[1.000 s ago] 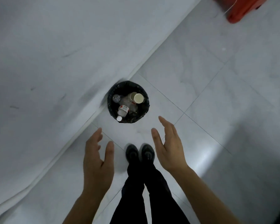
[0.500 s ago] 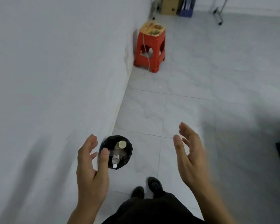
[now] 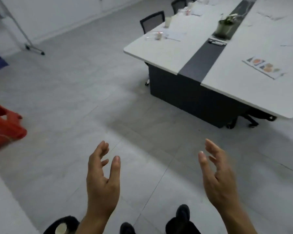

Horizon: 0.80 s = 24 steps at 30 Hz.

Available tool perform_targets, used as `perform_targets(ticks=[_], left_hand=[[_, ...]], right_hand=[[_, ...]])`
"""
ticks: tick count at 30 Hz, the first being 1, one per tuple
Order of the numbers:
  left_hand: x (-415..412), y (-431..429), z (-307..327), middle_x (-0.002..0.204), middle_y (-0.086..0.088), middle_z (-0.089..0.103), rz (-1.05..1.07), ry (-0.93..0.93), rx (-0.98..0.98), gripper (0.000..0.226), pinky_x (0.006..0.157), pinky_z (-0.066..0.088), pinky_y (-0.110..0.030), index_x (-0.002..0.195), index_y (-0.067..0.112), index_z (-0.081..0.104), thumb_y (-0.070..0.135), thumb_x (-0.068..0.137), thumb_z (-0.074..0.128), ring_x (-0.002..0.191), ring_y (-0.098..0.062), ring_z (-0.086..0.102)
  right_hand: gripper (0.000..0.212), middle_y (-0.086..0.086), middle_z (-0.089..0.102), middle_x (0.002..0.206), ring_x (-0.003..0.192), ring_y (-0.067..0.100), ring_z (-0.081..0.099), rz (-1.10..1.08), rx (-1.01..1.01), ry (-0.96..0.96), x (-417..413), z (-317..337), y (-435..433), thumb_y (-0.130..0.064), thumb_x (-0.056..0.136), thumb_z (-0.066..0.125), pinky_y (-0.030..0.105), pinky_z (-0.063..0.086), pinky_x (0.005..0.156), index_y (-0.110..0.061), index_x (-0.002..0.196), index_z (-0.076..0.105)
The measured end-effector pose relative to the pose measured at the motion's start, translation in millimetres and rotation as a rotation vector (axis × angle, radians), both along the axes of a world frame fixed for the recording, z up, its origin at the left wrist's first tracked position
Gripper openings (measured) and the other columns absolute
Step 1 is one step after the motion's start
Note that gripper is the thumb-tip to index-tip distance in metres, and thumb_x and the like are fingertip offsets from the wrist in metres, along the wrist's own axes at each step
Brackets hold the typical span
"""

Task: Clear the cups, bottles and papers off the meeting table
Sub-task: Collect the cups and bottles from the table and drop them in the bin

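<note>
The long white meeting table [image 3: 161, 53] with a dark centre strip stands at the upper right. On it lie a printed paper [image 3: 262, 67] near the close end, other papers [image 3: 175, 34], a cup [image 3: 167, 21], a small cup [image 3: 158, 36] and a lying clear bottle [image 3: 150, 38]. My left hand [image 3: 102, 179] and my right hand [image 3: 217, 176] hover empty over the floor, fingers relaxed. The black bin [image 3: 61, 225] with a cup inside sits at the bottom edge, partly hidden by my left arm.
A red plastic stool [image 3: 3, 129] stands at the left edge. Black office chairs [image 3: 152, 21] are tucked along the table's far side. A potted plant [image 3: 226, 27] sits on the centre strip. A wheeled metal stand [image 3: 27, 41] is at the upper left. Grey tiled floor lies between me and the table.
The view has swung up and right from the bin by the wall to the meeting table. Both hands stay empty and have spread further apart.
</note>
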<state>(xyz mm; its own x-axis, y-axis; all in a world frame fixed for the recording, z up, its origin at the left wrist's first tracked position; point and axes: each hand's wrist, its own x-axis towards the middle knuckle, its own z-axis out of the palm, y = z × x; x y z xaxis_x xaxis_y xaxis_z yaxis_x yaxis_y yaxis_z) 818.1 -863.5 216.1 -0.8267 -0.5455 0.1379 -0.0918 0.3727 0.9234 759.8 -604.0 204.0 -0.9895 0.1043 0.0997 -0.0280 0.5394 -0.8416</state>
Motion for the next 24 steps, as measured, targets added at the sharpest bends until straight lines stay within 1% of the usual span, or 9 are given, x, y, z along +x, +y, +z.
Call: perform_targets(ticks=[4,7,10,12,14,16,19,21,24], left_hand=[[-52,98,15,0.132,0.015,0.056,-0.213,0.065,-0.068,0.048,0.093,0.049,-0.022,0.138,0.036,0.042,0.04,0.091,0.051,0.122,0.002,0.052],[-85,192,10,0.131,0.012,0.057,-0.33,0.079,-0.082,0.048,0.089,0.048,-0.014,0.139,0.03,0.043,0.038,0.093,0.054,0.12,0.004,0.053],[-112,295,0,0.132,0.006,0.056,-0.455,0.054,-0.036,0.049,0.088,0.043,-0.016,0.14,0.029,0.042,0.036,0.093,0.053,0.119,0.0,0.054],[-127,359,-5,0.134,0.008,0.054,-0.545,0.029,-0.021,0.052,0.091,0.045,-0.021,0.141,0.033,0.04,0.038,0.09,0.05,0.119,-0.003,0.054],[-142,412,-5,0.135,0.01,0.052,-0.609,0.018,-0.013,0.05,0.093,0.047,-0.028,0.143,0.034,0.039,0.04,0.094,0.049,0.121,-0.007,0.054],[-158,458,-2,0.136,0.011,0.052,-0.656,0.021,-0.016,0.049,0.093,0.046,-0.024,0.144,0.032,0.039,0.043,0.097,0.048,0.123,-0.007,0.053],[-184,518,-7,0.136,0.011,0.052,-0.704,0.003,-0.022,0.057,0.091,0.048,-0.019,0.144,0.031,0.04,0.044,0.089,0.05,0.125,-0.003,0.051],[-203,555,-20,0.135,0.011,0.053,-0.725,-0.018,-0.002,0.055,0.094,0.049,-0.024,0.141,0.034,0.04,0.042,0.088,0.052,0.125,-0.002,0.051],[-240,614,-44,0.134,0.011,0.055,-0.74,-0.037,0.025,0.057,0.095,0.05,-0.029,0.139,0.039,0.042,0.05,0.084,0.054,0.124,-0.005,0.053]], right_hand=[[0.051,-0.018,0.05,0.132,0.118,0.008,0.054,-0.274,-0.097,0.037,8,0,112,-0.055,0.091,0.046,0.029,0.045,0.095,-0.038,0.139,0.044],[0.041,-0.019,0.052,0.128,0.119,0.008,0.054,-0.42,-0.161,0.031,11,-8,199,-0.052,0.095,0.051,0.033,0.047,0.099,-0.041,0.134,0.045],[0.042,-0.022,0.051,0.127,0.119,0.006,0.053,-0.528,-0.196,0.032,12,-13,289,-0.048,0.093,0.053,0.034,0.046,0.102,-0.041,0.133,0.046],[0.044,-0.026,0.049,0.127,0.12,0.004,0.052,-0.575,-0.185,0.026,12,-13,345,-0.049,0.094,0.052,0.034,0.046,0.103,-0.038,0.137,0.047],[0.048,-0.023,0.05,0.13,0.122,0.006,0.051,-0.62,-0.183,0.023,8,-6,395,-0.048,0.094,0.052,0.034,0.046,0.104,-0.035,0.139,0.047],[0.05,-0.02,0.051,0.134,0.122,0.007,0.052,-0.656,-0.185,0.013,3,0,436,-0.047,0.092,0.052,0.031,0.046,0.102,-0.035,0.14,0.047],[0.052,-0.021,0.051,0.137,0.123,0.002,0.052,-0.66,-0.213,-0.024,-13,-10,486,-0.05,0.089,0.053,0.025,0.044,0.1,-0.037,0.139,0.048],[0.051,-0.023,0.052,0.136,0.123,-0.001,0.052,-0.67,-0.233,-0.044,-31,-27,517,-0.052,0.088,0.053,0.024,0.045,0.101,-0.038,0.137,0.049],[0.046,-0.025,0.052,0.134,0.123,-0.007,0.05,-0.689,-0.246,-0.078,-67,-50,566,-0.053,0.088,0.053,0.024,0.045,0.103,-0.045,0.133,0.047]])
